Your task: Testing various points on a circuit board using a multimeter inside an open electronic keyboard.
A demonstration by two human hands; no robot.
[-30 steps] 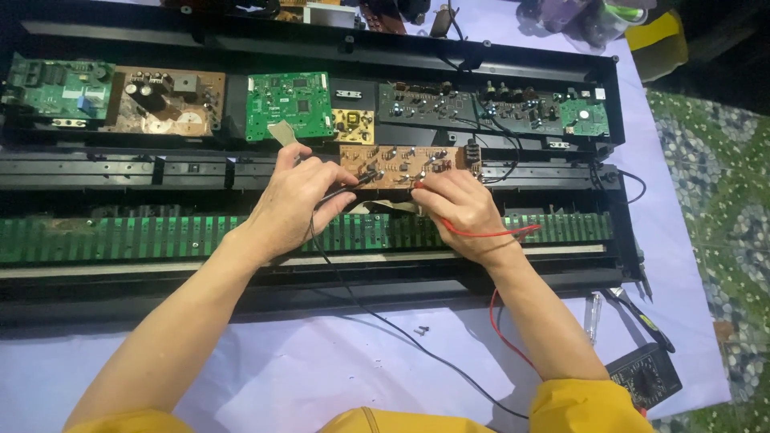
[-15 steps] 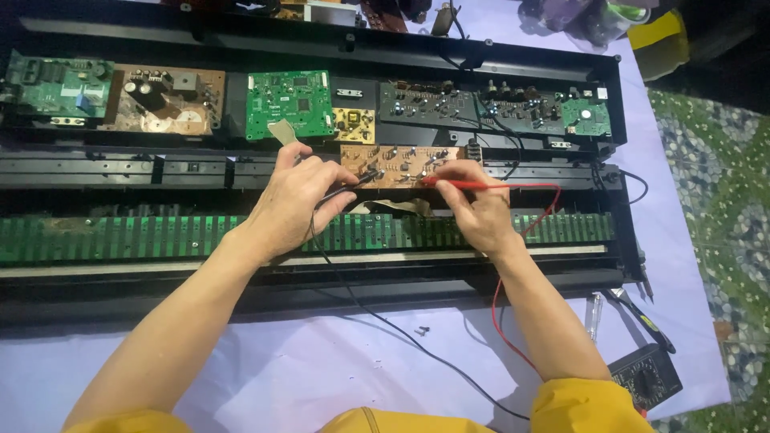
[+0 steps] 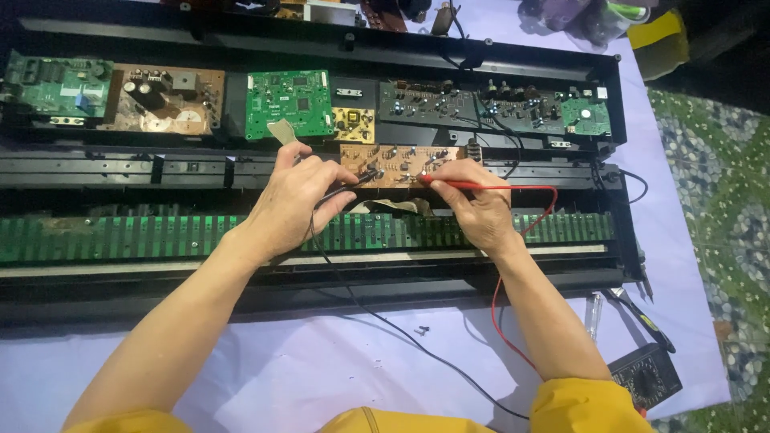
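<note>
Probing is under way on the small brown circuit board [image 3: 399, 163] that lies in the middle of the opened black keyboard case [image 3: 321, 48], just below the row of mounted boards. The left hand [image 3: 293, 204] pinches the black probe [image 3: 362, 178] between thumb and fingers, its tip down on the board's left part. The right hand [image 3: 473, 210] pinches the red probe [image 3: 481, 185] the same way, with its tip on the board near the middle. The two tips stand close together but apart. Both leads, black [image 3: 385, 321] and red [image 3: 499, 313], run back across the lilac cloth on the tabletop [image 3: 321, 377] to the multimeter [image 3: 646, 377] at the lower right corner.

As a judgement: the case is already open and the boards laid bare, and testing is in hand; reassembly is plainly not begun, and loose parts lie about.

Counted: two probes, one meter, one brown board under test. Along the top row I make out about seven mounted boards, green, brown, yellow and dark. One long strip of green key contacts [image 3: 160, 236] runs below. One small screw [image 3: 422, 329] lies on the cloth, and two slim hand tools [image 3: 642, 317] lie right of the case.
</note>
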